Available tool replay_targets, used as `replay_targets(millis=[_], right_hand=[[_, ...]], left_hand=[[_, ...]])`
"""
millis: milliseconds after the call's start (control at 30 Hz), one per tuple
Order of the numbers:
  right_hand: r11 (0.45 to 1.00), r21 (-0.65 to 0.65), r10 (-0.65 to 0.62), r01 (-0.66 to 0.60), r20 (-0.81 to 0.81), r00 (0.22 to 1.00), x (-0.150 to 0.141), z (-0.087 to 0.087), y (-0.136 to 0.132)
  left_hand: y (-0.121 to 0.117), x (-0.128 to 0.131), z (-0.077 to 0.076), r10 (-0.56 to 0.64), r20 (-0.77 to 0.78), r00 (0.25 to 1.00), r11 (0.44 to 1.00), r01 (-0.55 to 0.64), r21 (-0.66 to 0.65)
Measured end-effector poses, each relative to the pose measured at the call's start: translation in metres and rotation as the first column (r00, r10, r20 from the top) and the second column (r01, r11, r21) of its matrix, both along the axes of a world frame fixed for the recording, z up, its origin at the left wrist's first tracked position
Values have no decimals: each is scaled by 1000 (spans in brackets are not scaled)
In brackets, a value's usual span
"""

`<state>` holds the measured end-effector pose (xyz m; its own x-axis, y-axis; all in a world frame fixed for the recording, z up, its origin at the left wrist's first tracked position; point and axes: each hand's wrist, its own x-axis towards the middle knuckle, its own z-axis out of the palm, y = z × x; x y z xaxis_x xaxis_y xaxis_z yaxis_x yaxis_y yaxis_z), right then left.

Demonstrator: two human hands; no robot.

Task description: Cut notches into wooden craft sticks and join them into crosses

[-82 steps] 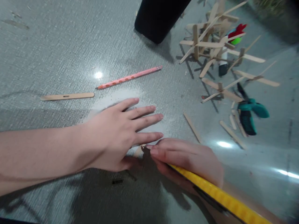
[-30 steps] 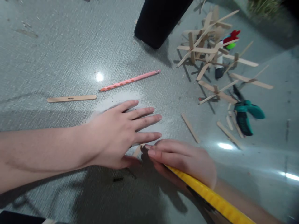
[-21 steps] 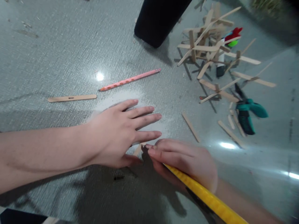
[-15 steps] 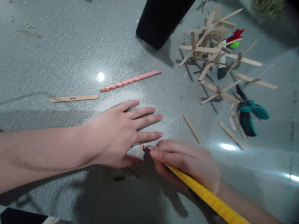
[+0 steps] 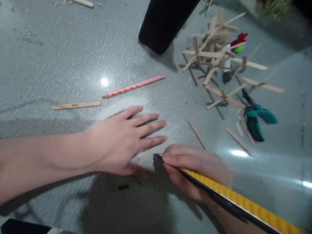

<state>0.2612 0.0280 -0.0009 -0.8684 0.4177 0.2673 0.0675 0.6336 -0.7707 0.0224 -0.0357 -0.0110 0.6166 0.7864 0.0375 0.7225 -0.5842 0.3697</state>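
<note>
My left hand [image 5: 117, 136] lies flat with fingers spread, over a pale whitish patch [image 5: 126, 103] on the table. A short piece of craft stick [image 5: 143, 157] shows between its thumb and fingers; the rest of that stick is hidden under the hand. My right hand [image 5: 192, 167] is closed around a yellow and black utility knife [image 5: 226, 191], gripping it near the blade. The blade tip is just right of the stick piece, apart from it in this view. Above my left hand lie a pink pencil [image 5: 134, 86] and a craft stick with a small slot [image 5: 76, 105].
Teal-handled cutters [image 5: 254, 122] lie at the right, with cut stick pieces [image 5: 239, 140] beside them. Crossed craft-stick assemblies [image 5: 214, 53] crowd the upper right near a red and green item [image 5: 239, 42]. A black object [image 5: 165, 26] juts in from the top. Wood scraps lie upper left.
My right hand and the knife have drawn slightly right; the blade has come away from the stick piece and the knife has rolled, showing more black edge. My left hand stays flat.
</note>
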Motion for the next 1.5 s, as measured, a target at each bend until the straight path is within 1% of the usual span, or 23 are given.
replay_targets(millis=[100,200,367,467,533,633,733,833,900,1000,1100,1200,1300,1500], right_hand=[[999,-18,-46,46,3,999,2,1,0],[994,-43,-98,97,-17,995,4,2,-2],[986,-42,-163,162,-17,986,5,4,-5],[977,-58,-209,206,-51,977,4,4,-6],[973,-71,-224,219,-62,973,4,4,-5],[974,-88,-215,210,-59,975,6,5,-4],[972,-96,-218,212,-49,975,9,4,-4],[961,-97,-264,259,-39,964,12,1,-6],[947,-111,-307,301,-43,951,15,-2,-7],[921,-149,-369,360,-37,929,18,-6,-8],[900,-174,-405,399,2,914,21,-9,-8],[902,-175,-399,396,19,917,20,-8,-8],[915,-175,-365,363,21,931,16,-5,-8],[961,-188,-216,202,-55,975,9,-2,-4]], left_hand=[[0,-1,2,-6,15,1000,1000,6,-7],[1,-4,2,3,67,998,1000,-2,-15],[3,-13,2,32,255,966,999,-20,-48],[6,-18,3,20,336,941,997,5,-73],[9,-20,4,-12,372,928,997,38,-64],[12,-21,5,-19,400,916,997,46,-57],[13,-22,6,-74,327,942,996,83,-13],[11,-23,7,-143,178,974,986,124,110],[10,-23,9,-148,105,983,977,129,172],[9,-23,9,-120,66,991,979,107,173],[9,-23,7,-98,84,992,984,84,154],[10,-23,6,-90,110,990,985,72,157],[10,-23,7,-87,121,989,986,68,155],[11,-23,3,-85,229,970,993,64,101]])
